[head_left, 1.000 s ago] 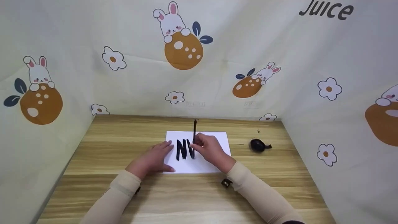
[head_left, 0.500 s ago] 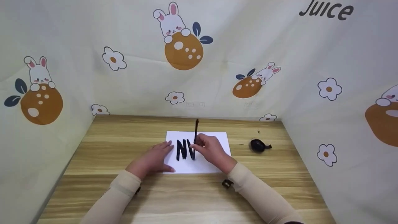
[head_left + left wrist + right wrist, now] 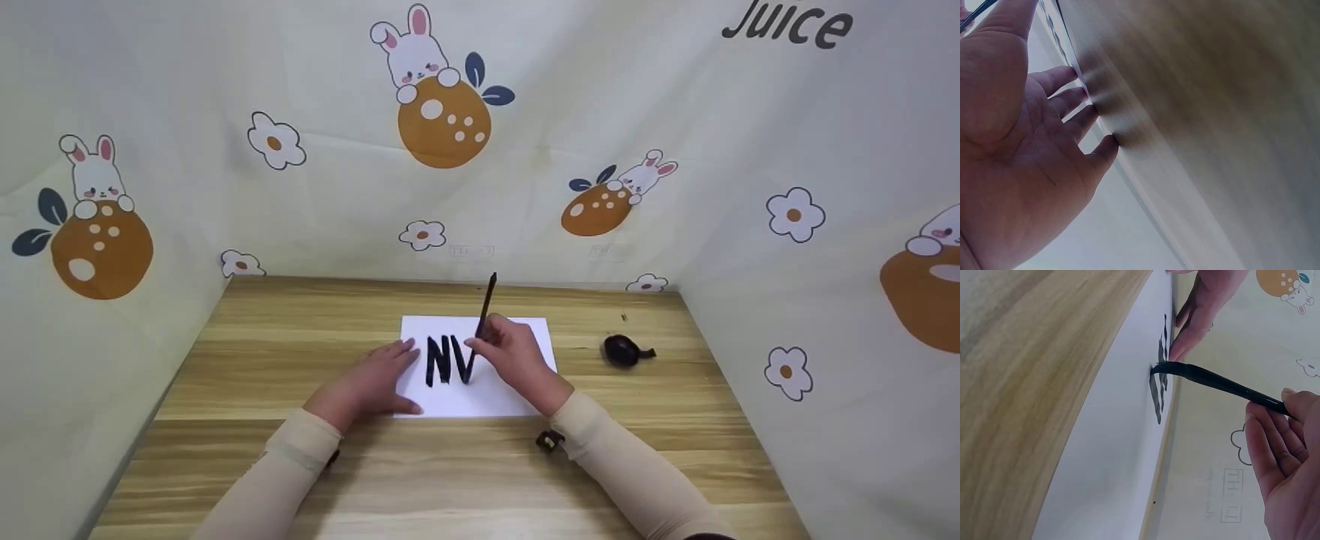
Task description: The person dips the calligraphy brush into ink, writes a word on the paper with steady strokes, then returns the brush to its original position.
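Observation:
A white sheet of paper (image 3: 502, 401) lies on the wooden table, with thick black strokes (image 3: 439, 361) shaped like an N and a V. The right hand (image 3: 517, 360) pinches a black brush (image 3: 486, 304) between thumb and fingers. In the right wrist view, the bristles of the brush (image 3: 1219, 381) are bent against the paper at the end of a stroke. Fingers spread, the left hand (image 3: 367, 386) rests on the paper's left edge. From the left wrist view, the fingertips of the left hand (image 3: 1033, 124) touch down at the surface.
To the right of the paper sits a small round black container (image 3: 622, 351) with a short stub. A dark speck (image 3: 624, 317) lies behind it on the table (image 3: 300, 315). Printed fabric (image 3: 337, 195) with rabbits and flowers encloses the back and sides.
The upper end of the brush has tilted to the right, and the right hand has shifted slightly right and up. The left hand has stayed in place.

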Demonstrator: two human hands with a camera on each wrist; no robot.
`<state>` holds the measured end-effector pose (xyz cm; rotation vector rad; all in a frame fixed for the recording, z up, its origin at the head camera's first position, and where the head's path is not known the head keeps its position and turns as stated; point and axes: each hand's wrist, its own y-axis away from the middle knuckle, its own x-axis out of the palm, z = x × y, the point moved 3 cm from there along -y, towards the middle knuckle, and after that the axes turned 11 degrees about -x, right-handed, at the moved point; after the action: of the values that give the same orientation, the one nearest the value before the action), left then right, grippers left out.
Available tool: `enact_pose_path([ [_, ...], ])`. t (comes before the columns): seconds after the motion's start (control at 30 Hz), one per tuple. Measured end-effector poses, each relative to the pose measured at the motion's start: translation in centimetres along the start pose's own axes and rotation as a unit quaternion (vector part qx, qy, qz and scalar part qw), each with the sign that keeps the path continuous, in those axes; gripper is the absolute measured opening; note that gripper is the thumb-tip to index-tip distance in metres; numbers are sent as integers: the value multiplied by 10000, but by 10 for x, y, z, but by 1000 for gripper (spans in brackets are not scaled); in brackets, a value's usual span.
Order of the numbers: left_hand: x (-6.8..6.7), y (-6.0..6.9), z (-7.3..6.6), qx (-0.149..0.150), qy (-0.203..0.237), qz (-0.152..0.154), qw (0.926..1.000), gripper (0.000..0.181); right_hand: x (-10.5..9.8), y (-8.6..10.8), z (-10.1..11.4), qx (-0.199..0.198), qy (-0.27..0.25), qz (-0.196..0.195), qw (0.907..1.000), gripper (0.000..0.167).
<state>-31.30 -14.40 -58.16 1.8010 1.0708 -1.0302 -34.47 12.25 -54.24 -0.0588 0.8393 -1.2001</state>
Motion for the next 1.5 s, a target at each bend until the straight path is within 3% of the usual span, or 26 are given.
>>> enact_pose_path([
  [0.33, 1, -1, 1, -44, 111, 32, 9999, 112, -1, -4, -2, 92, -172, -63, 9998, 14],
  [1.5, 3, -2, 1, -83, -55, -13, 9999, 111, -1, -23, -25, 190, 83, -188, 9996, 15],
])
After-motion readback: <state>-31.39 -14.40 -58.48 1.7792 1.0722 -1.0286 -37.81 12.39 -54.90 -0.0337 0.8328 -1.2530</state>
